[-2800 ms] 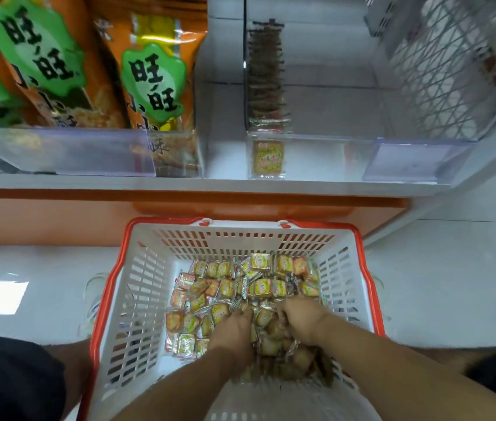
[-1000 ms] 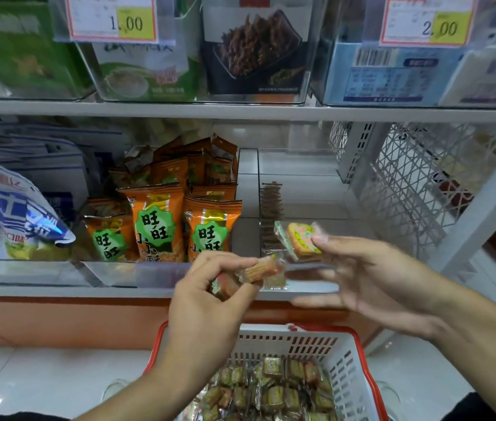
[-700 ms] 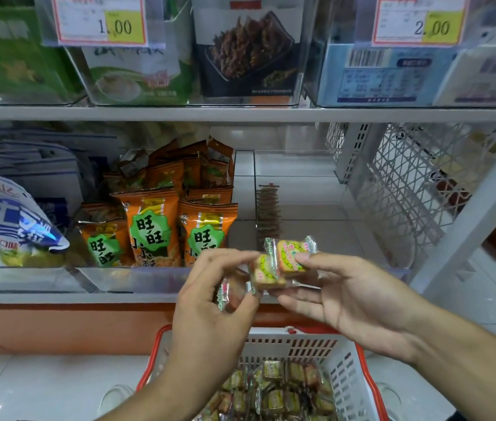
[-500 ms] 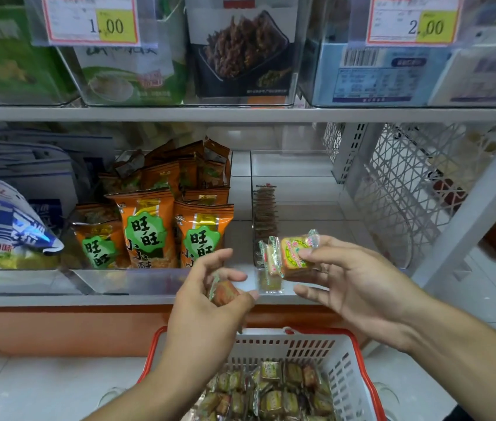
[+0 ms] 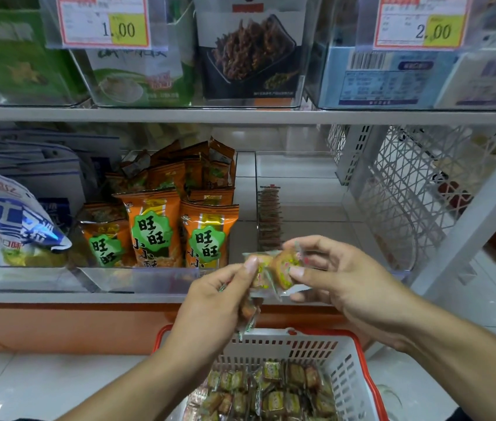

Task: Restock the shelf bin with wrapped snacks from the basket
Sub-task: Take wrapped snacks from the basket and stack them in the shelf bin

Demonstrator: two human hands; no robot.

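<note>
My left hand (image 5: pixel 210 308) and my right hand (image 5: pixel 347 281) meet in front of the lower shelf, above the basket. The right hand pinches wrapped snacks (image 5: pixel 283 268), small yellow-green packets, between thumb and fingers. The left hand pinches another wrapped snack (image 5: pixel 257 270) against them and holds one more (image 5: pixel 248 312) under its palm. Behind the hands stands the clear shelf bin (image 5: pixel 301 189), with a thin row of upright snacks (image 5: pixel 268 220) along its left wall. The white basket with a red rim (image 5: pixel 347 369) sits on the floor below, holding several wrapped snacks (image 5: pixel 271 393).
Orange snack bags (image 5: pixel 176 226) fill the bin to the left, blue-white bags (image 5: pixel 6 217) further left. A white mesh panel (image 5: pixel 407 192) closes the shelf's right end. An upper shelf (image 5: pixel 240 115) carries clear bins with price tags.
Both hands came up out of the basket with snacks. Over the last second the left hand has passed snacks to the right hand, and it now brings another against the right hand's stack.
</note>
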